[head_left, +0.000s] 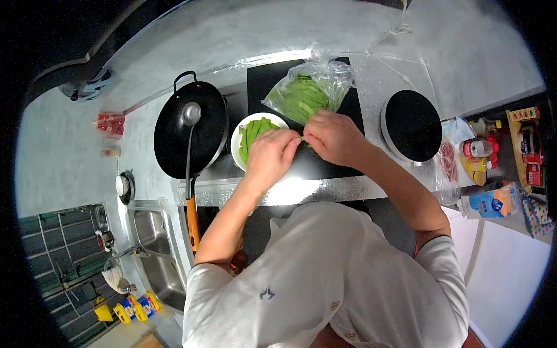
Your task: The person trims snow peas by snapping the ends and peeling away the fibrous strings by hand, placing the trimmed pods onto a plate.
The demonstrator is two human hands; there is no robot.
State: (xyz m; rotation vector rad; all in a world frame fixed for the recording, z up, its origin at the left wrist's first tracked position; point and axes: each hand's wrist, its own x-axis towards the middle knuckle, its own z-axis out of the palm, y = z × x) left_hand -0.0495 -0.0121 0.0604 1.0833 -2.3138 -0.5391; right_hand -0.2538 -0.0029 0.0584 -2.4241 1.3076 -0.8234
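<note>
Both hands meet over the black cooktop, pinching a small green pod between them. My left hand point(270, 152) has its fingers closed on one end, beside and partly over a white bowl point(237, 152) of green pods point(250, 134). My right hand point(332, 137) is closed on the other end, just below a clear plastic bag point(337, 73). Inside the open bag lie many flat green pods point(304, 97). Most of the pod in my fingers is hidden.
A black wok point(168, 133) with a ladle point(191, 114) stands at the left. To the right is a round black hotplate point(412, 126). Bottles point(477, 148) and packets are at the far right; a sink point(152, 231) is at the lower left.
</note>
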